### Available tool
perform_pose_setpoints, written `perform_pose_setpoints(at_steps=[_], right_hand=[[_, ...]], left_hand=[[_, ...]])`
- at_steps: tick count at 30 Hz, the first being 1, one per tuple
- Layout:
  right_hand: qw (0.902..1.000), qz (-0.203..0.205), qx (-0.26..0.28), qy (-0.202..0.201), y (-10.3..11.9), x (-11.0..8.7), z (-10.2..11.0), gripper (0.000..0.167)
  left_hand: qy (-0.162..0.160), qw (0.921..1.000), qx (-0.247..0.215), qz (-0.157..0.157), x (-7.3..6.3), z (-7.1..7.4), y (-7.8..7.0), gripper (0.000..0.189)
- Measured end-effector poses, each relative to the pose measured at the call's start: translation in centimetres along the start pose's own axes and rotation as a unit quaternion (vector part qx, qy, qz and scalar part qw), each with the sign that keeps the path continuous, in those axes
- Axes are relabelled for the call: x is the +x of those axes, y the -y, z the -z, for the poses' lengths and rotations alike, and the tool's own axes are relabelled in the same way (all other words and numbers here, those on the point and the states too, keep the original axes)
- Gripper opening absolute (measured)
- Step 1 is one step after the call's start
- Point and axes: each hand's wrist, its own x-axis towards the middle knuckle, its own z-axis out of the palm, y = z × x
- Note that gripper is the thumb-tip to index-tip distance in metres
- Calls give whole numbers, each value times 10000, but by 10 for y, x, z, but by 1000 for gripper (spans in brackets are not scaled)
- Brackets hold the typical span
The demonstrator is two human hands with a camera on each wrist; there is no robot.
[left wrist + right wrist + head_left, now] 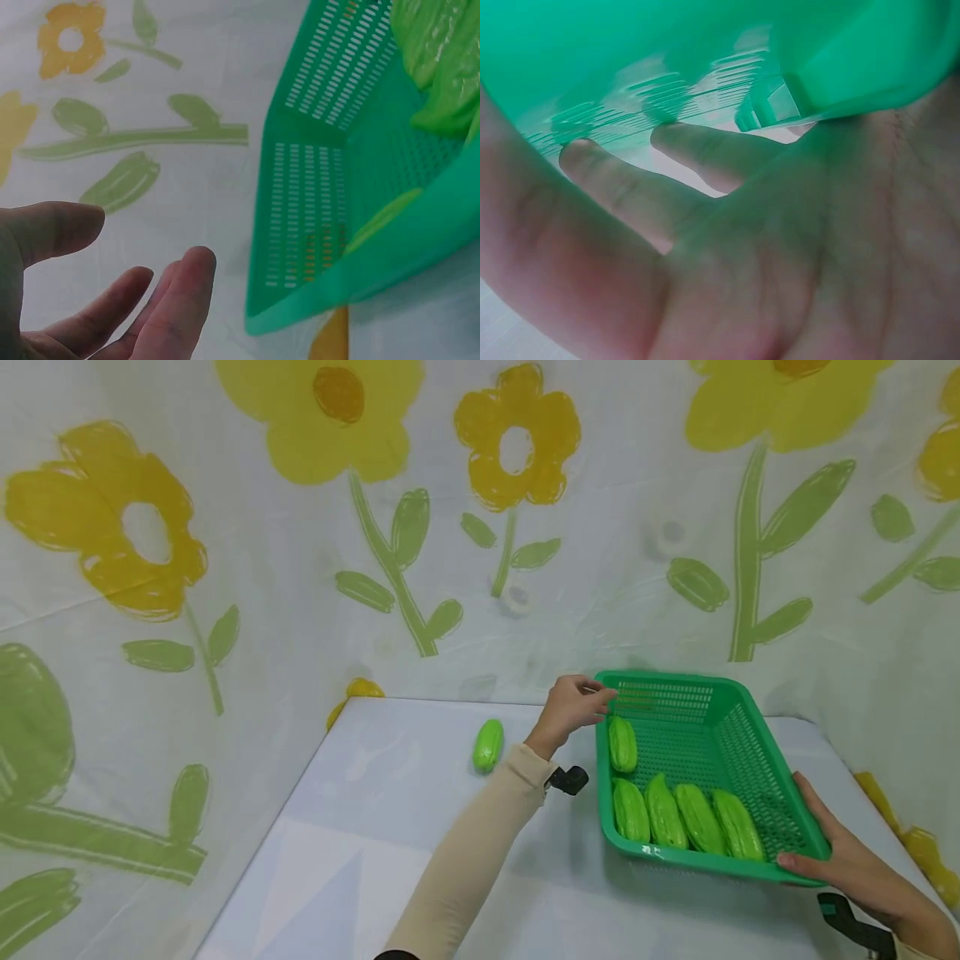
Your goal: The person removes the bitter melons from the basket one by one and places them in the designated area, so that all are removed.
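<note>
My right hand (862, 868) holds the green plastic basket (652, 850) at its near right corner. The thumb lies on the rim, and in the right wrist view the fingers (630, 184) reach along the slotted underside. Beside the far left corner is my left hand (572, 708), holding nothing. In the left wrist view its thumb and fingers (176, 307) are spread apart, with a gap to the basket (300, 202). Several bright green ridged gourds (697, 818) lie in a row along the basket's near side. Another gourd (622, 745) rests against its left wall.
One more green gourd (488, 745) lies on the pale table (360, 802), left of the left forearm. A white curtain (600, 552) printed with yellow flowers hangs behind and around the table. A black camera mount (567, 780) sits on the left wrist.
</note>
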Motion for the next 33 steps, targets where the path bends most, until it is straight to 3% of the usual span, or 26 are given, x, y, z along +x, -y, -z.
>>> perform_pose_setpoints(at_steps=[4,7,15,24,33], right_hand=[[9999,-82,71,6,-1,-1,2,105],[9999,-109,77,22,-4,-1,3,105],[9979,-378,-508,142,-13,-3,7,105],[9960,-508,-711,201,-16,-6,9,107],[9965,-500,-638,198,-18,-9,8,105]], left_hand=[[-164,9996,211,136,2,-22,-1,33],[-273,9974,615,254,3,-37,-1,32],[-353,9783,2009,358,3,-68,2,35],[-207,9781,1865,897,0,-93,9,49],[-123,9754,1868,1163,4,-101,19,65]])
